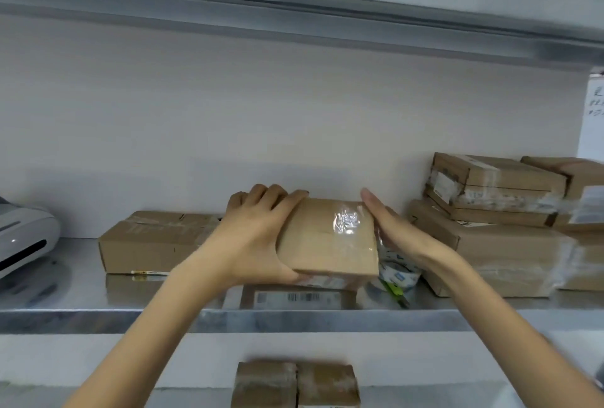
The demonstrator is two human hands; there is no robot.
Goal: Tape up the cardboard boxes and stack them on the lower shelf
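Left hand [258,237] is wrapped round the small taped box [330,240], while the right hand [392,231] lies flat, fingers straight, against the box's right side. Box is held over the metal shelf [98,316], with the tape roll [398,273] just right of it.

Your box [327,237] is plain brown, with a shiny clear strip across it. Your tape roll [397,273] is white with blue print. The label [300,297] shows a black barcode on white; the shelf [65,316] is silver-grey.
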